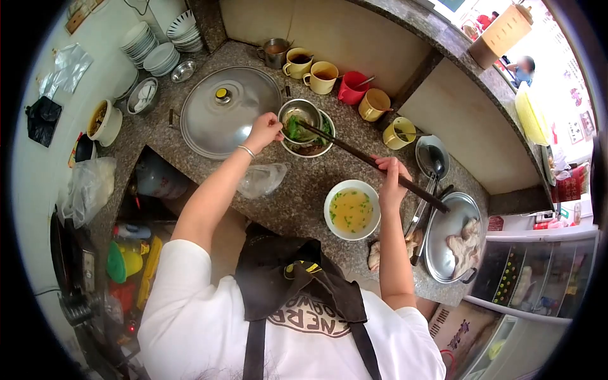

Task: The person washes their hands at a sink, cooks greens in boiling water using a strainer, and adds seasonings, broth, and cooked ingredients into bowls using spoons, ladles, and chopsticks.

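My left hand [265, 132] pinches the near rim of a small metal bowl [305, 109] tilted over a white bowl [329, 146]. Leafy greens [294, 129] lie at the metal bowl's lower edge, and dark food shows in the white bowl below. Long dark chopsticks [354, 154] run from the greens to my right hand [392, 172], whose fingers are closed round them. A white bowl of yellowish soup [352, 210] with chopped green bits stands just below my right hand.
A large domed lid [231, 111] lies left of my left hand, with a plastic bag [261, 180] below it. Several mugs [321, 77] line the back wall. To the right are a ladle [434, 161] and a metal pan [453, 237] holding meat. Stacked plates [139, 45] stand far left.
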